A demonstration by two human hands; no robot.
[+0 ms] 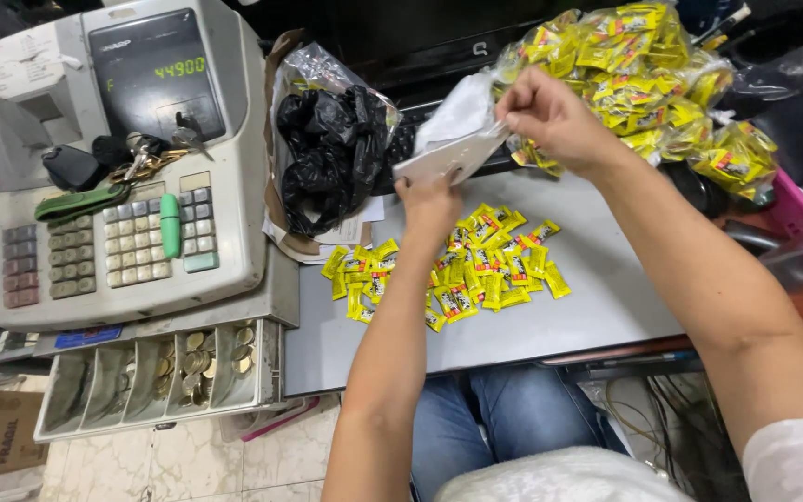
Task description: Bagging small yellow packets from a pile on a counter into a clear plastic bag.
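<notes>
On the grey counter [597, 307], from left to right:
Cash register [113, 158]: set at the left edge, with a green marker pen [170, 225] and a bunch of keys [141, 163] laid on its keypad; the pen could be knocked off if the register is bumped
Coin drawer [155, 376]: pulled open below the register, coins exposed in its compartments; it juts past the counter edge, so a knee or elbow could jar it and coins could be spilled
Black plastic bags [332, 149]: bundled inside a clear wrapper, just beside the register
Loose yellow sachets [457, 270]: scattered on the counter below the hands, the nearest ones close to the front edge; some could be swept to the floor by a forearm
Left hand [427, 200]: fingers closed on the lower edge of the small clear plastic bag [453, 139]
Small clear plastic bag: held in the air above the sachets, between both hands
Right hand [550, 116]: thumb and fingertips pinched on the bag's upper edge; the thin film could be torn if it is pulled apart too hard
Bagged yellow sachets [643, 84]: heaped at the back right, well apart from the loose pile; the heap could slide if it is nudged by the right arm
</notes>
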